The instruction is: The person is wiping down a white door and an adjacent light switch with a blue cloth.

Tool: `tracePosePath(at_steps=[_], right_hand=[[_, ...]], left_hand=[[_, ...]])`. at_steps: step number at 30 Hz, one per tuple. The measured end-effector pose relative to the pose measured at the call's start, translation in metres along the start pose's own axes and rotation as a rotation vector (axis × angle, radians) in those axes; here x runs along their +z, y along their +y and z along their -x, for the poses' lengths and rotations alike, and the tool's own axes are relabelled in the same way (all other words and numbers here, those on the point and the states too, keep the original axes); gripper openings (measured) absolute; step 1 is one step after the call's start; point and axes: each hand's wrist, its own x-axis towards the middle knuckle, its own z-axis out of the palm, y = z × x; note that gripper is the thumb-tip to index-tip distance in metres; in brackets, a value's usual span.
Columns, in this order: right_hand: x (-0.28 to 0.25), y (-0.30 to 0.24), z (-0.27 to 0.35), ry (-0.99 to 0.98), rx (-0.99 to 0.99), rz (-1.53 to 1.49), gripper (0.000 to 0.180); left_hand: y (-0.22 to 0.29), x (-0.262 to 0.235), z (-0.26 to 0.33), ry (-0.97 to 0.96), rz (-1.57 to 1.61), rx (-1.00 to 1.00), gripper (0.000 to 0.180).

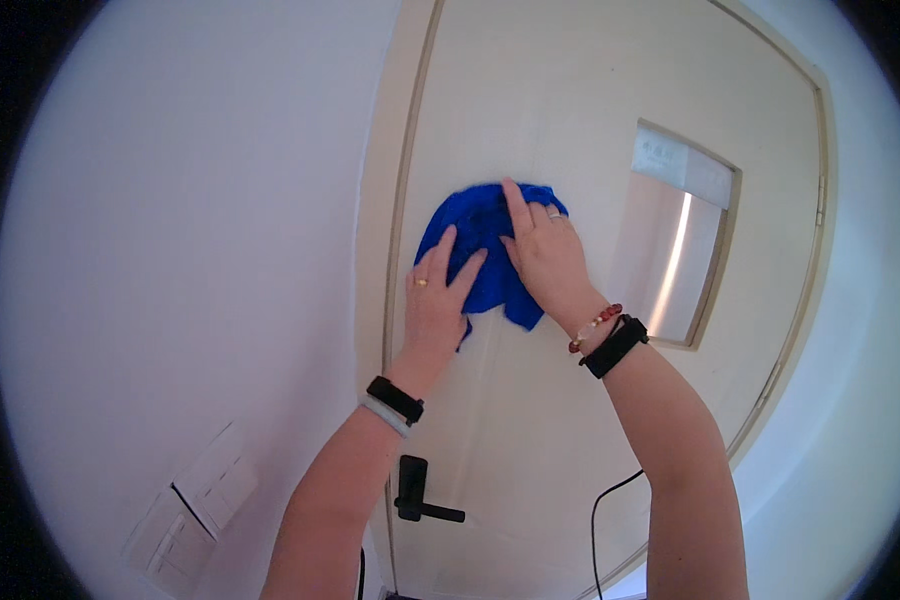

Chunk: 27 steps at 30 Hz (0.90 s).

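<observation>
A rumpled blue cloth [490,285] lies pressed against the cream door [530,440]. My left hand [436,300] rests on the cloth's left part, fingers spread and open, with a ring on one finger. On the cloth's upper right lies my right hand [550,255], also open: its index finger is stretched upward, the thumb stands apart, and the other fingers bend over the cloth. The cloth's lower edge hangs in uneven folds between and below the hands. What lies beneath my palms is hidden.
A black door handle [430,495] sticks out below my left forearm. To the right, the door has a narrow glass window [675,240]. A white wall [200,200] with a switch or panel [195,500] is at left. A thin black cable [597,510] hangs near my right forearm.
</observation>
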Motion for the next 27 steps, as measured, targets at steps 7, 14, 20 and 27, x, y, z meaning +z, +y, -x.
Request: tracePosePath(at_steps=[7, 14, 20, 27], right_hand=[[-0.026, 0.037, -0.031, 0.247, -0.081, 0.142, 0.034], [-0.005, 0.016, -0.002, -0.029, -0.196, 0.099, 0.062], [-0.005, 0.045, -0.007, -0.02, -0.21, 0.247, 0.058], [-0.011, 0.072, -0.081, 0.174, -0.164, 0.27, 0.056]], left_hand=[[-0.01, -0.016, -0.092, 0.227, -0.11, 0.119, 0.052], [-0.012, 0.006, -0.11, 0.244, -0.121, 0.103, 0.049], [0.016, 0.02, -0.082, 0.154, 0.196, 0.044, 0.07], [-0.017, 0.023, -0.177, 0.261, -0.316, 0.1, 0.059]])
